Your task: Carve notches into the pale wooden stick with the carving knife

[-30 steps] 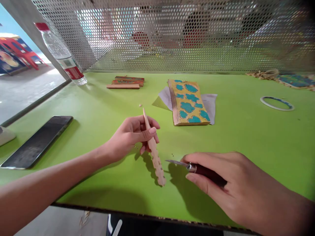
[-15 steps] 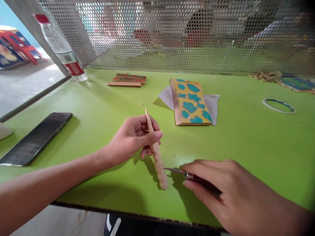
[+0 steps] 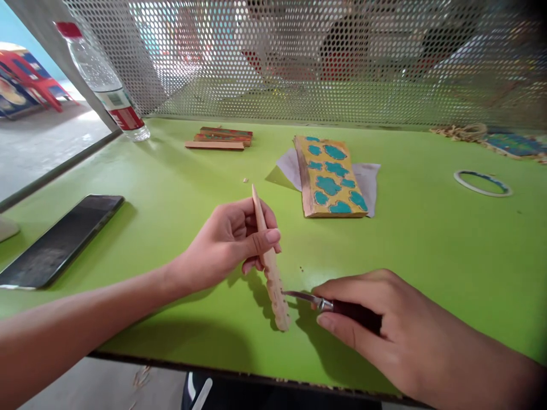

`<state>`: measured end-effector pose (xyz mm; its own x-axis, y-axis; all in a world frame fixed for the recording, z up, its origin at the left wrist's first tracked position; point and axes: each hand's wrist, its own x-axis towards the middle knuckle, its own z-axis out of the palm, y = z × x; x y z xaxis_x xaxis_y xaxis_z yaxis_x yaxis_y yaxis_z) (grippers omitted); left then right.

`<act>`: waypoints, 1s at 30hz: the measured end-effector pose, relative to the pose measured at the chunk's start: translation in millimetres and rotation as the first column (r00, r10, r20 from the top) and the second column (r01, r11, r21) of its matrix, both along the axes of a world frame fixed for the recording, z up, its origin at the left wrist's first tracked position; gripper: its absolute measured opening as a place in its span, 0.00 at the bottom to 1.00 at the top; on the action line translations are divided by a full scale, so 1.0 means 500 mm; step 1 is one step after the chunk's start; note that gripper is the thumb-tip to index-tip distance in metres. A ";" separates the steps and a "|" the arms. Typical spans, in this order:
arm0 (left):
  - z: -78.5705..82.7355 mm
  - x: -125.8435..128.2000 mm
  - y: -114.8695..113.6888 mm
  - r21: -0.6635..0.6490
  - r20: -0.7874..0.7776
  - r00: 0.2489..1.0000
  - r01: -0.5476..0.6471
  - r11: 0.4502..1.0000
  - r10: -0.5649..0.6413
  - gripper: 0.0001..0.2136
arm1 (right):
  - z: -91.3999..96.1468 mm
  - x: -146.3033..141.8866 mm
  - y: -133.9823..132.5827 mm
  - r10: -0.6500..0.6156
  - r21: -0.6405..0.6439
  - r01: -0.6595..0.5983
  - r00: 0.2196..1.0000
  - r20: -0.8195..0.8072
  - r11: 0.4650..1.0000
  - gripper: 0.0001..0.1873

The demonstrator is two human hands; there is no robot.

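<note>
Closer than a moment ago, the blade of the craft knife (image 3: pixel 305 296) has come in to the notched edge of the wooden stick (image 3: pixel 273 290); it seems to touch, though that is hard to tell from this angle. The stick sits tilted above the green tabletop (image 3: pixel 427 273), gripped by the left hand (image 3: pixel 226 245), its fingers (image 3: pixel 252 265) curled closed with the thumb across it. The right hand (image 3: pixel 376 324) has its fingers (image 3: pixel 329 323) closed around the knife's dark handle. Beyond them lie a yellow block with teal blobs (image 3: pixel 329 176) on paper (image 3: pixel 370 188), wood strips (image 3: pixel 217 139) and a phone (image 3: pixel 60 242), with a plastic bottle (image 3: pixel 102 80) at the far left.
</note>
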<state>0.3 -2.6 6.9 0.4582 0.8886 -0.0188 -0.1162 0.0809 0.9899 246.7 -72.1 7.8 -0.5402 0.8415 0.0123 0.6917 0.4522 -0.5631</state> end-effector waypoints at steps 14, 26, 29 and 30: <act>-0.009 -0.006 0.008 0.003 0.050 0.996 0.072 0.997 -0.072 0.14 | 0.031 -0.008 0.029 -0.077 -0.574 -0.034 0.983 -0.169 0.818 0.14; -0.015 -0.003 0.010 -0.011 0.027 0.998 0.062 0.998 -0.062 0.15 | 0.012 -0.005 0.002 0.002 -0.065 -0.002 1.000 -0.001 0.998 0.09; -0.010 0.000 0.005 -0.007 -0.005 1.000 0.031 1.000 -0.031 0.15 | 0.012 -0.006 -0.006 -0.003 -0.027 0.005 0.998 0.059 1.000 0.10; -0.007 0.000 0.002 -0.008 -0.013 1.000 0.020 1.000 -0.020 0.16 | 0.012 -0.007 -0.010 -0.005 -0.018 0.006 0.997 0.073 1.000 0.11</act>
